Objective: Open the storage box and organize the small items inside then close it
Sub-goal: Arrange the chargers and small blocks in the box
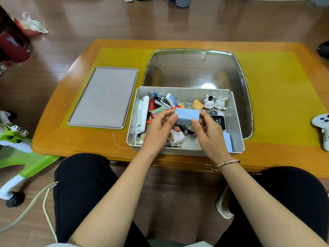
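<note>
Both forearms reach over black-trousered knees; left hand (160, 127) and right hand (208, 132) have fingers clamped on small pale-blue rectangular box (187, 116), long axis left-right, held just above open white plastic storage box (237, 139) on worktop. Grey flat lid (105, 97) lies off left. Either hand equally near.

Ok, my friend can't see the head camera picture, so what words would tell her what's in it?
Two hands, left hand and right hand, hold a small pale blue box over an open white storage box full of small items. The storage box sits on a wooden table, with its grey lid lying to the left.
</note>
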Action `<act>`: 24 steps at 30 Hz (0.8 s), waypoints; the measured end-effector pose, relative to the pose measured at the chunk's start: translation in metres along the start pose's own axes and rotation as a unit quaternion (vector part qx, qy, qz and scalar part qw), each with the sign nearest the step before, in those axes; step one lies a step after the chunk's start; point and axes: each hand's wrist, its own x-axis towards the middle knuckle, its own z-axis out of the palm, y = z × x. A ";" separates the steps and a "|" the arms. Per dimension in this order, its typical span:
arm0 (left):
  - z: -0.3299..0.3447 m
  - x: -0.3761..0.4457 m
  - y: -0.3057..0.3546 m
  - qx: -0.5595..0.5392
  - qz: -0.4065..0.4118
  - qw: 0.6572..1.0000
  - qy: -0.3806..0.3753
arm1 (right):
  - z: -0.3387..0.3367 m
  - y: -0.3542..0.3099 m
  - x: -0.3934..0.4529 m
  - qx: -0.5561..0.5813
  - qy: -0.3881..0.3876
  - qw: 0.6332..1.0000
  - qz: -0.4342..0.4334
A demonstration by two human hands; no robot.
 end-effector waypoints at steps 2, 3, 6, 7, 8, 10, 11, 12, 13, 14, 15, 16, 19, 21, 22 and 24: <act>0.000 0.000 0.001 0.002 -0.002 1.000 -0.010 | 0.000 0.000 -0.001 -0.009 0.017 1.000 -0.015; 0.001 0.000 0.001 -0.004 -0.007 1.000 -0.017 | 0.001 0.000 -0.002 -0.019 0.025 0.999 -0.025; 0.002 0.001 0.003 -0.035 -0.024 0.998 -0.041 | 0.001 0.001 -0.003 -0.050 0.026 0.997 -0.061; 0.002 0.001 0.003 -0.037 -0.026 0.998 -0.047 | 0.001 0.002 -0.004 -0.053 0.021 0.996 -0.067; 0.002 0.001 0.003 -0.038 -0.025 0.998 -0.050 | 0.001 0.002 -0.004 -0.053 0.017 0.996 -0.070; 0.001 0.000 0.003 -0.042 -0.020 0.998 -0.045 | 0.000 0.003 -0.005 -0.047 0.018 0.996 -0.075; 0.001 0.000 0.003 -0.042 -0.015 0.998 -0.037 | 0.000 0.003 -0.004 -0.045 0.019 0.996 -0.076; 0.000 0.000 0.003 -0.039 -0.006 0.999 -0.028 | 0.000 0.003 -0.004 -0.043 0.019 0.996 -0.076; 0.000 -0.001 0.002 -0.034 0.005 0.999 -0.019 | 0.000 0.003 -0.004 -0.043 0.016 0.996 -0.070; 0.001 -0.001 0.001 -0.028 0.017 0.999 -0.009 | 0.000 0.003 -0.003 -0.039 0.011 0.997 -0.058; 0.001 -0.002 0.000 -0.018 0.029 0.999 0.000 | 0.000 0.003 -0.003 -0.029 0.007 0.999 -0.039; 0.002 -0.003 -0.001 -0.002 0.044 0.999 0.009 | 0.000 0.003 -0.003 -0.013 0.005 1.000 -0.018; 0.006 -0.006 -0.004 0.085 0.112 0.990 0.027 | -0.001 0.004 -0.002 0.009 0.011 1.000 -0.011; 0.008 -0.008 -0.006 0.142 0.162 0.976 0.039 | -0.001 0.004 -0.001 -0.010 0.007 1.000 -0.027; 0.009 -0.009 -0.007 0.157 0.177 0.971 0.045 | -0.001 0.003 -0.001 -0.016 0.005 0.999 -0.029; 0.010 -0.010 -0.008 0.173 0.185 0.966 0.056 | -0.001 0.002 -0.001 -0.019 -0.001 1.000 -0.022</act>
